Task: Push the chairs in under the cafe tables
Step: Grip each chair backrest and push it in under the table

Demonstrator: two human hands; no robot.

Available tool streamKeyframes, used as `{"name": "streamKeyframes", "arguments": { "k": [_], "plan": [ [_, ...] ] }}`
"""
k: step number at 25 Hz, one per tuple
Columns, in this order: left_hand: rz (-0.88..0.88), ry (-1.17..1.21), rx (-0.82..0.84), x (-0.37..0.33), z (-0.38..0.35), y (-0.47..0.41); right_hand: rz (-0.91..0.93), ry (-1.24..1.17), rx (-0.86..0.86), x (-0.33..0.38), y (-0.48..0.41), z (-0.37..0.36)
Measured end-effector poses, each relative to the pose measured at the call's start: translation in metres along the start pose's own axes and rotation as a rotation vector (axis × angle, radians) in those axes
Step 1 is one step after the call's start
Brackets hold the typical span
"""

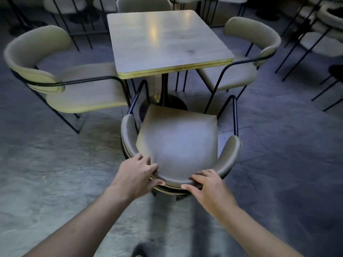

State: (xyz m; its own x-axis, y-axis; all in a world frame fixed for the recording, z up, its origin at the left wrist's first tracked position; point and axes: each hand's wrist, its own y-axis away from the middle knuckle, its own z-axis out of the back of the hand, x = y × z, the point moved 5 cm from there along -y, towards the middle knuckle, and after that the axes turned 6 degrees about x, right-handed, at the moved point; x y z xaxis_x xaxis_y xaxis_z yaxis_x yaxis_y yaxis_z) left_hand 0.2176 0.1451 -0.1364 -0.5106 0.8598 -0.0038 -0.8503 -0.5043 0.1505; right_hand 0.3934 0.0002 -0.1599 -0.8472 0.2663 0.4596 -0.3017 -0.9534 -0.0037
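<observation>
A square grey cafe table (167,39) on a black pedestal stands ahead of me. Just in front of me is a padded chair (178,140) with a curved backrest and black metal frame, its seat front short of the table's near edge. My left hand (137,175) grips the backrest's left rear curve, fingers over the top. My right hand (207,188) grips the backrest's right rear curve the same way. A second chair (83,89) stands at the table's left side, a third chair (239,71) at its right, both partly under the tabletop.
A fourth chair's backrest (143,3) shows behind the table. More chairs and thin black legs (306,43) crowd the far right and the back. Grey concrete floor (55,164) lies open to my left and right. My shoe tip (143,251) shows at the bottom.
</observation>
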Motion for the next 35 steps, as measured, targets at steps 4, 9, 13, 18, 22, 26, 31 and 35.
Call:
{"name": "streamKeyframes", "arguments": {
  "k": [4,9,13,18,22,26,31,35],
  "plan": [
    [0.015,-0.016,0.071,-0.002,-0.004,0.000,0.025,0.006,0.030,-0.006,-0.002,0.003],
    [0.013,-0.010,0.099,-0.029,0.001,-0.001,0.153,0.013,0.072,-0.034,-0.001,0.013],
    [-0.009,-0.036,0.059,-0.058,0.004,0.001,0.200,0.058,0.127,-0.052,0.012,0.024],
    [-0.046,-0.123,0.050,-0.040,0.007,0.002,0.203,0.076,0.122,-0.037,-0.003,0.020],
    [-0.073,-0.142,0.069,-0.016,0.001,0.002,0.195,0.081,0.123,-0.020,-0.019,0.016],
    [-0.110,-0.095,0.064,-0.007,-0.002,0.002,0.159,0.106,0.094,-0.017,-0.019,0.005],
    [-0.122,-0.066,-0.006,-0.004,-0.001,0.004,0.165,0.115,0.094,-0.015,-0.018,0.008],
    [-0.150,-0.086,0.016,-0.005,-0.004,0.003,0.153,0.104,0.107,-0.014,-0.018,0.009]
  ]
}}
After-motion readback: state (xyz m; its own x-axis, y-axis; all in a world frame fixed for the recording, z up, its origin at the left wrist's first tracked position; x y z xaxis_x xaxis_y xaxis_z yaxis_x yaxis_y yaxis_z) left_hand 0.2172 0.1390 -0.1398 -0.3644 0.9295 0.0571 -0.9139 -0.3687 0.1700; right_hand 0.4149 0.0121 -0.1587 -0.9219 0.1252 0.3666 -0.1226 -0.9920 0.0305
